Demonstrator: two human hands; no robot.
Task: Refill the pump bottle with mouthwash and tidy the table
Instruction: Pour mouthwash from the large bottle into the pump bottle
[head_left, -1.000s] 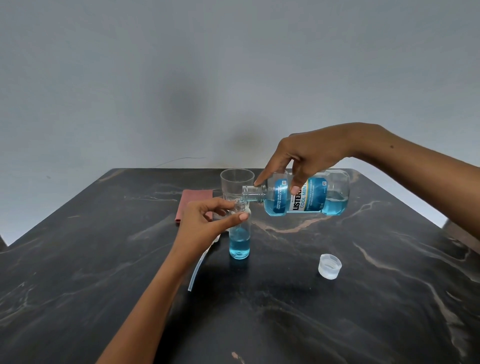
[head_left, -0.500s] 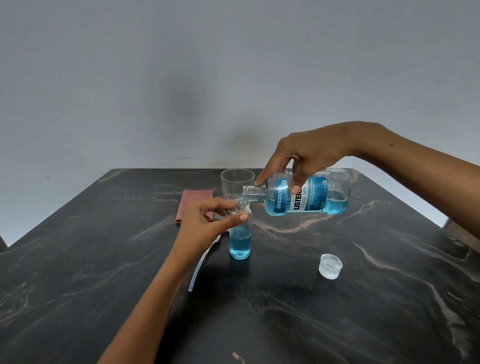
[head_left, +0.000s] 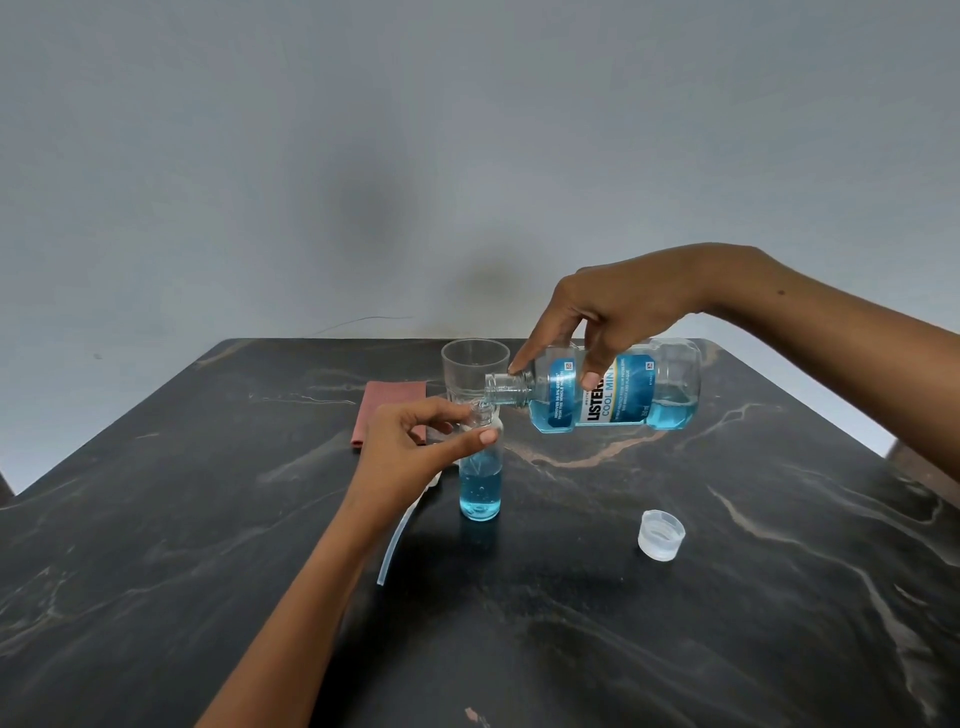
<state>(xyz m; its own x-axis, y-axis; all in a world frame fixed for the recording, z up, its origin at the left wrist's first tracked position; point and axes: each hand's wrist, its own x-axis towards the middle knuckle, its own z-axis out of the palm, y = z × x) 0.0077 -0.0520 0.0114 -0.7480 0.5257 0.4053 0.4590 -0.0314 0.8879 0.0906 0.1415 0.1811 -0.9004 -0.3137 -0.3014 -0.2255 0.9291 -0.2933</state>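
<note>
My right hand grips the big clear mouthwash bottle, tipped sideways at middle right. My left hand pinches the small clear pump bottle, half full of blue, at the frame's middle.

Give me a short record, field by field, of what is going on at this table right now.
Action: mouthwash being poured into a small bottle
Right hand: holds the mouthwash bottle tipped on its side, uncapped
Left hand: pinches the small clear bottle near its neck, upright
Fill level: blue liquid in roughly the lower part
Loose cap: on the table, to the right
Pump tube: lying beside the left arm
Behind: clear cup, reddish cloth
</note>
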